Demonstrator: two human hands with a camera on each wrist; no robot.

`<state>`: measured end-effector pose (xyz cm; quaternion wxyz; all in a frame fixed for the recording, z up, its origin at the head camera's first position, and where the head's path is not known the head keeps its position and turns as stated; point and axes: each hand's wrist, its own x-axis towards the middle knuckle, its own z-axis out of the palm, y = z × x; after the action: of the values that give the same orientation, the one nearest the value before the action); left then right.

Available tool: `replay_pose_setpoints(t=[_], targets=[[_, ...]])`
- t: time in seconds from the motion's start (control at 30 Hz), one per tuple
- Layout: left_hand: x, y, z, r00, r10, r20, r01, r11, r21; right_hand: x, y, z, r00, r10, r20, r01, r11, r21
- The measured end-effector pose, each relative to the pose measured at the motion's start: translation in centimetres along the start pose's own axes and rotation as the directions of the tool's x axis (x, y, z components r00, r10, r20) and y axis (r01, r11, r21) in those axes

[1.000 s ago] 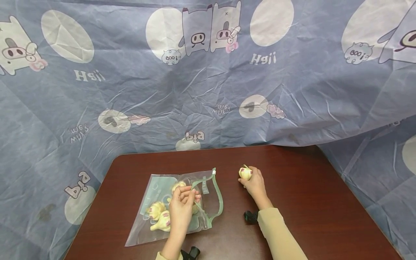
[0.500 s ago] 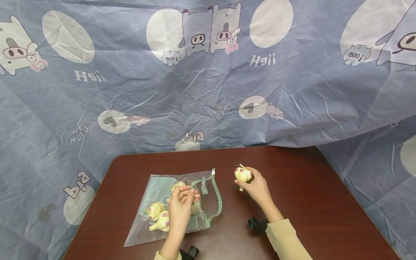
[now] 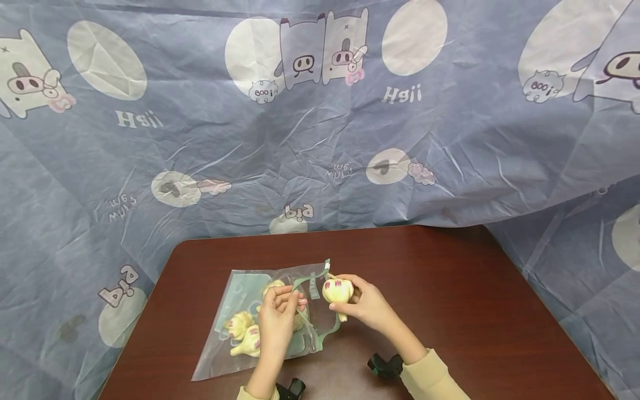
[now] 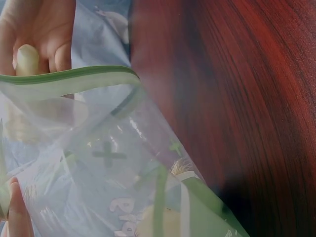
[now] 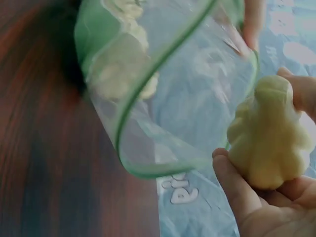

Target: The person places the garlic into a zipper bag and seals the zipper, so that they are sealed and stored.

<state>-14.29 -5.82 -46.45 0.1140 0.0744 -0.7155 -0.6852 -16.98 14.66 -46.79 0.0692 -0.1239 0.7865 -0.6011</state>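
Note:
My left hand pinches the green-edged rim of a clear zip bag, whose mouth gapes to the right. Inside the bag lie several garlic bulbs. My right hand grips another garlic bulb, pale with purple patches, right at the bag's mouth. In the right wrist view, thumb and fingers wrap this garlic bulb beside the green zip edge. From the left wrist, only its stem end shows plainly above the rim; the rest is behind the plastic.
Beneath everything is a dark red-brown wooden table. A blue-grey cloth with cartoon prints hangs behind and along its sides. Black wrist mounts sit under both forearms.
My right hand has lifted the garlic bulb and carried it left across the table to the bag's mouth. The left hand and the bag stay almost still.

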Motion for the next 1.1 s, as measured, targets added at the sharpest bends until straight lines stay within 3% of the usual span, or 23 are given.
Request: replay_pose_setpoints(t=[0.27,0.53,0.8,1.1], targets=[[0.0,0.0,-0.1,1.000,-0.004,0.005,0.004,1.000,0.011,1.0,0.1,2.2,0.996,0.012,0.087,0.002,0.988,-0.151],[-0.1,0.0,-0.1,1.000,0.016,-0.010,-0.015,0.999,0.039,2.7,1.2,4.2,0.991,0.032,0.133,0.018,0.934,-0.356],[-0.3,-0.1,-0.1,1.000,0.003,0.000,-0.003,1.000,0.011,3.4,1.7,5.7,0.979,0.025,0.200,0.064,0.903,-0.425],[-0.7,-0.1,0.3,0.999,0.049,0.023,-0.049,0.999,-0.013,4.3,2.1,7.3,0.964,-0.004,0.266,0.139,0.858,-0.494]])
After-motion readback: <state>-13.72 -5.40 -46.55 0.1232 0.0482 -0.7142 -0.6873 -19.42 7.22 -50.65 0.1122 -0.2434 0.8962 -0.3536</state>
